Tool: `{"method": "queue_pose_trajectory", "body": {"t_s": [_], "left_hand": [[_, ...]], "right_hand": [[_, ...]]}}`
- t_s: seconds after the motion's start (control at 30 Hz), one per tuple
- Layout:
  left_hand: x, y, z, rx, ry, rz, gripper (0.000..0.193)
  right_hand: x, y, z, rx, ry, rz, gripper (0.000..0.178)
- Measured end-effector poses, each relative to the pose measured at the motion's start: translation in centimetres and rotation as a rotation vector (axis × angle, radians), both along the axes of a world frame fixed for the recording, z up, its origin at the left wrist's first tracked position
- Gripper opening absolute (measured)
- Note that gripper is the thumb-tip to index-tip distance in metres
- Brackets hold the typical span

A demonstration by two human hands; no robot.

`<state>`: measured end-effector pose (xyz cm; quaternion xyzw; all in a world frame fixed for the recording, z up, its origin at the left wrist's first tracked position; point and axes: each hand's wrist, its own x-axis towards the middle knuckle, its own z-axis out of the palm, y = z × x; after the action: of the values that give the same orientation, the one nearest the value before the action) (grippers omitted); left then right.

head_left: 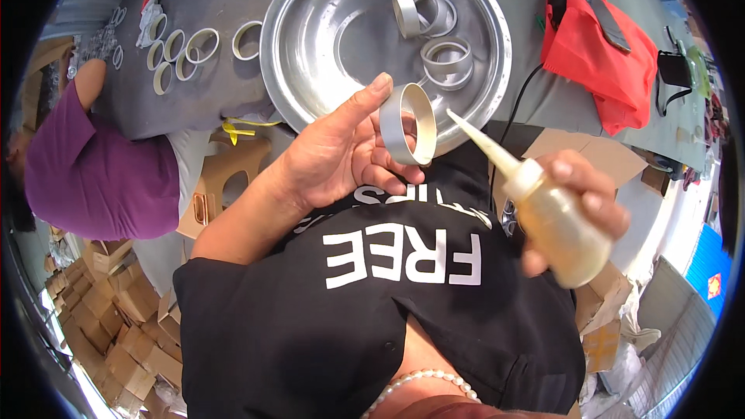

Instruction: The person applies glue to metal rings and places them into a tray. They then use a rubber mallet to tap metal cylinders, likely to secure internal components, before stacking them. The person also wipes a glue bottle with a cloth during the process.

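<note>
My left hand (330,143) is closed on a ring (393,130), grey outside and cream inside, held upright on its edge between thumb and fingers. My right hand (582,186) grips a squeeze bottle (560,233) of translucent yellowish plastic with a long tapered nozzle. That nozzle slants up and left, its tip beside the ring and apart from it. Just beyond both hands sits a wide metal basin (273,46). Several similar rings (405,17) lie at its right side, some overlapping, one pair (446,66) nearest my hands.
More rings (247,40) rest on the grey table left of the basin. A co-worker in a purple top (109,167) is at the left. At the right lie a red bag (601,62) and a black cable (516,101). Cardboard boxes (128,365) are piled at lower left.
</note>
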<state>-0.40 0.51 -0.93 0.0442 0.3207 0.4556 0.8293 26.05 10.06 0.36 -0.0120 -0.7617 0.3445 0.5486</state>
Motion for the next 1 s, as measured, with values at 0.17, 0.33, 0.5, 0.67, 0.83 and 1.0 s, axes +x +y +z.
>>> {"method": "queue_pose_trajectory", "body": {"t_s": [0.17,0.33,0.5,0.67,0.83,1.0], "left_hand": [[0.7,-0.5,1.2,-0.110,0.052,-0.044,0.073],[0.8,-0.8,1.6,-0.054,0.072,-0.081,0.073],[0.7,-0.8,2.0,0.200,0.318,-0.004,0.062],[1.2,-0.8,3.1,0.383,0.539,0.100,0.077],[0.7,-0.2,2.6,0.931,0.944,0.113,0.072],[0.9,0.4,2.6,1.288,1.215,0.208,0.056]], "right_hand": [[-2.9,0.2,1.2,0.296,-0.085,0.107,0.071],[-3.6,0.0,1.2,0.358,-0.100,0.047,0.063],[-2.9,-0.1,1.3,0.326,-0.158,0.048,0.066],[-0.6,-0.4,2.1,0.082,-0.290,0.144,0.077],[0.2,0.8,2.6,-0.183,-0.248,0.214,0.078],[-0.5,0.3,1.1,-0.610,-0.104,0.103,0.074]]}}
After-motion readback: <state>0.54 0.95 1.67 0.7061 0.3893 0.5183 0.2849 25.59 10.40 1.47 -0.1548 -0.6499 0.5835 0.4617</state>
